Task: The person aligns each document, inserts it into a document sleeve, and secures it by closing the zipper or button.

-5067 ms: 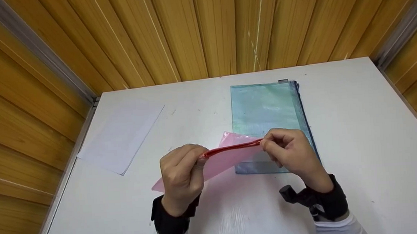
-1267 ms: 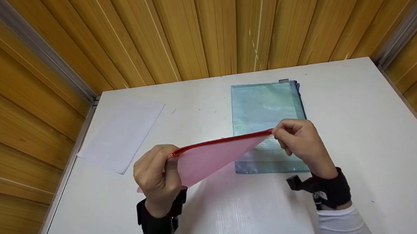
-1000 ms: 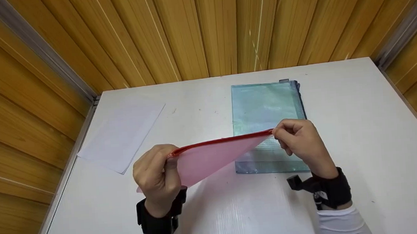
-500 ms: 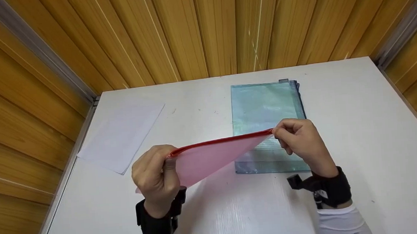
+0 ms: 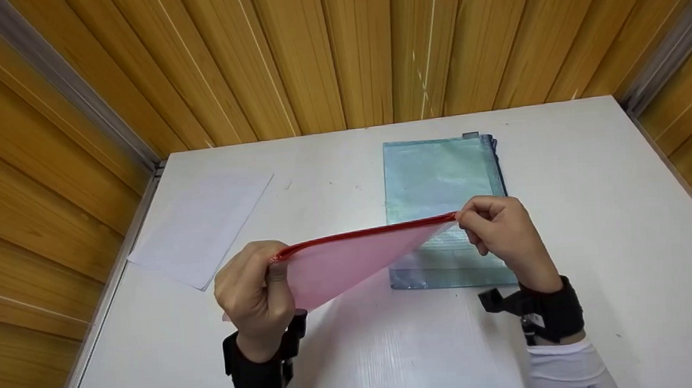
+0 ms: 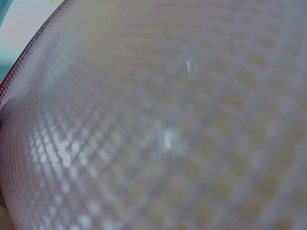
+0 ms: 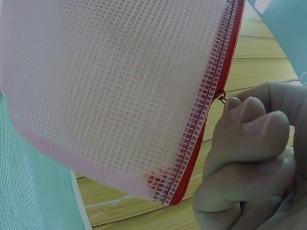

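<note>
White paper (image 5: 205, 225) lies left of a blue-green pouch (image 5: 433, 172) on a white table (image 5: 602, 200) before wood-patterned walls (image 5: 342, 48).

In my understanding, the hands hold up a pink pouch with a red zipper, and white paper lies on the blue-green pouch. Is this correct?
Not quite: the white paper is not on the blue-green pouch. The head view shows it apart, on the table to that pouch's left. The rest is right: the left hand and right hand hold up the pink pouch with its red zipper.
</note>
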Demonstrator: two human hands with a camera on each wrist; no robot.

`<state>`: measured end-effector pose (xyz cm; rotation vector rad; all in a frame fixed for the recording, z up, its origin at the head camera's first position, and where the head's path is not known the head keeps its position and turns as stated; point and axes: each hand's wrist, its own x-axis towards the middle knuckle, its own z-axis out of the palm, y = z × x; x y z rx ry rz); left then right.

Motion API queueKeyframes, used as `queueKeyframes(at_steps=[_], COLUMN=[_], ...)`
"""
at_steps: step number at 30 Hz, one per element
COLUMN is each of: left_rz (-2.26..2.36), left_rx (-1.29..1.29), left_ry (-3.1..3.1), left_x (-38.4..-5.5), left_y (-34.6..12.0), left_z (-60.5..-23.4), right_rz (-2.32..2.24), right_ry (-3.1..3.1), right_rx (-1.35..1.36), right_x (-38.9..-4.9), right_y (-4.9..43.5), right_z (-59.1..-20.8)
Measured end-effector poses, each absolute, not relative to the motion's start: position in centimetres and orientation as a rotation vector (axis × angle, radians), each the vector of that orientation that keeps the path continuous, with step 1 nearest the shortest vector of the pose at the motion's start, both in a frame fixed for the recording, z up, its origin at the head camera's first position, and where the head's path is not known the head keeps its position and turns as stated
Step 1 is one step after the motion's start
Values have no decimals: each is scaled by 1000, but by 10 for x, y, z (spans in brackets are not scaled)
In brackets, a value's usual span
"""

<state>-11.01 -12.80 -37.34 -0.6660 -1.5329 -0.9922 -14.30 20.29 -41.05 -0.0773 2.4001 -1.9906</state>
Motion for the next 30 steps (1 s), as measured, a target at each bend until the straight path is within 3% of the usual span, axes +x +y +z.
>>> queueKeyframes(at_steps=[30], left_rz=[-1002], left_rx=[-629], left_ry=[-1507], left_x=[-111], left_y=[-132], left_z=[-375], right_rz=[-1996], right_ry=[2369], right_rx=[-12], right_x=[-148], right_y=[213], right_z=[-416])
